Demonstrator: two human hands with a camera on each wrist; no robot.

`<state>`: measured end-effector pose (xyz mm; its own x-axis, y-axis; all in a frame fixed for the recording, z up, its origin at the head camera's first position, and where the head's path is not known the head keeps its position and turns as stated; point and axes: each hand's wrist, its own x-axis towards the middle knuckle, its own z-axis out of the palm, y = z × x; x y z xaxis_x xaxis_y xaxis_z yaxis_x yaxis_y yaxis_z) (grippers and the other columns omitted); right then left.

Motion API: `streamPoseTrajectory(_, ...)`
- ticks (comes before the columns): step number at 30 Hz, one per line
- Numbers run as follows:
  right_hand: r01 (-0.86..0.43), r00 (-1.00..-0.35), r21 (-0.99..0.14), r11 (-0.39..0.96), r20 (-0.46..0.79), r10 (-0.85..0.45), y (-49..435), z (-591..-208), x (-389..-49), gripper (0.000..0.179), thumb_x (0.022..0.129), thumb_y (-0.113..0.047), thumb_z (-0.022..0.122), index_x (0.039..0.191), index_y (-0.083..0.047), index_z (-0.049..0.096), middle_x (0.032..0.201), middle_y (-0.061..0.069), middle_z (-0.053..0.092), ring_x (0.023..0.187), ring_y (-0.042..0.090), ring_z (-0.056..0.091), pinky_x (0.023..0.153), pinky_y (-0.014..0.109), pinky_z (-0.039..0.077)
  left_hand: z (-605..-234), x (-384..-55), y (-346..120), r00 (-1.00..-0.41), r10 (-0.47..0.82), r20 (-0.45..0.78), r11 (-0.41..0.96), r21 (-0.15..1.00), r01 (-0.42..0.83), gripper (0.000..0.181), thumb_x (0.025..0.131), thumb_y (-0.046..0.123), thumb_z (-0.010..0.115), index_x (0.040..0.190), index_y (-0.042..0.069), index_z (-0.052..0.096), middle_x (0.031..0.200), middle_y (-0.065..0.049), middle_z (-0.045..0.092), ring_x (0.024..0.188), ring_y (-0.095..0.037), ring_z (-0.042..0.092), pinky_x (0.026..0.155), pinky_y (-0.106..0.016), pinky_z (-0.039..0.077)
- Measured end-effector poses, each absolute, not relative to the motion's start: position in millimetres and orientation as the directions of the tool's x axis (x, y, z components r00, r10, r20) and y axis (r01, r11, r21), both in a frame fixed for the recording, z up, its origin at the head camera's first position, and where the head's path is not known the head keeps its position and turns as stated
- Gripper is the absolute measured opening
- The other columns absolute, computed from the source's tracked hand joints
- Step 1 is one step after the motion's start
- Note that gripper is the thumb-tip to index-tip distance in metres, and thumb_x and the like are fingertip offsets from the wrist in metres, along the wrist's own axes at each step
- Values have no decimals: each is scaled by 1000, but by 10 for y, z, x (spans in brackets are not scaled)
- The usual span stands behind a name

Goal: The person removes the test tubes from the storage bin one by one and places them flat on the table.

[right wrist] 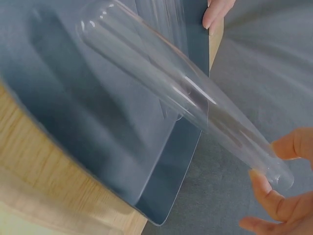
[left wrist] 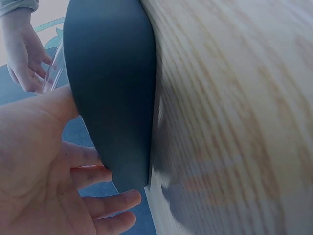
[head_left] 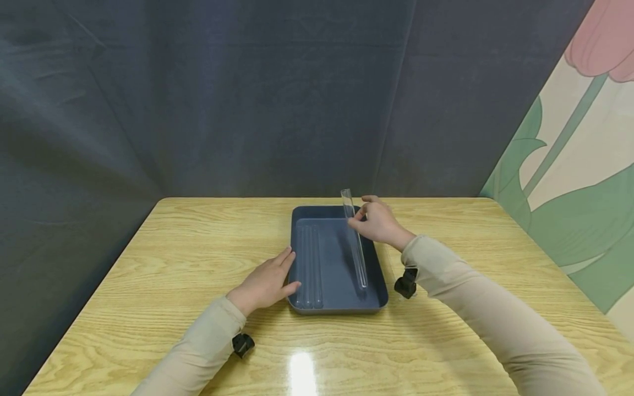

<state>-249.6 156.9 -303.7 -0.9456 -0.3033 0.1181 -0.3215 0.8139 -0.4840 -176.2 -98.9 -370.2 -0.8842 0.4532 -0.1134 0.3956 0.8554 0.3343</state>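
Note:
A clear glass test tube (head_left: 360, 258) hangs tilted over the right part of a dark blue-grey tray (head_left: 342, 305). My right hand (head_left: 378, 223) pinches it near its upper end between thumb and fingers; in the right wrist view the tube (right wrist: 161, 73) slants across, its rounded end over the tray floor. Three similar clear tubes (head_left: 309, 269) lie side by side lengthwise along the tray's left side. My left hand (head_left: 267, 280) rests against the tray's left wall, fingers extended. In the left wrist view its thumb touches the tray's outer wall (left wrist: 112, 88).
The tray stands on a light wood-grain table (head_left: 198, 264). A dark cloth (head_left: 277, 99) hangs behind and at the left. To the right is a wall with a painted tulip (head_left: 574, 132). Black wrist cameras (head_left: 406, 283) sit under both cuffs.

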Motion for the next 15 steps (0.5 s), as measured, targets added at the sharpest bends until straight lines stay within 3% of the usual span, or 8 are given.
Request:
streamPoseTrajectory(11,-332,-943,-481,811,136,-304,1620,-3023,-2517,25,87,-17,55,78,3,67,142,32,36,121,47,46,105,60,34,-3697,-1759,-994,-880,460,-116,854,328,403,68,95,34,51,146,-4,25,155,-20,19,137,-38,34,112,-47,32)
streamPoseTrajectory(15,-324,-945,-487,811,131,-299,1636,-3015,-2522,26,87,-18,55,79,3,67,142,31,36,123,47,44,107,62,29,-3698,-1759,-995,-880,460,-116,853,333,402,68,95,34,51,145,-5,25,155,-20,19,136,-38,34,112,-48,32)
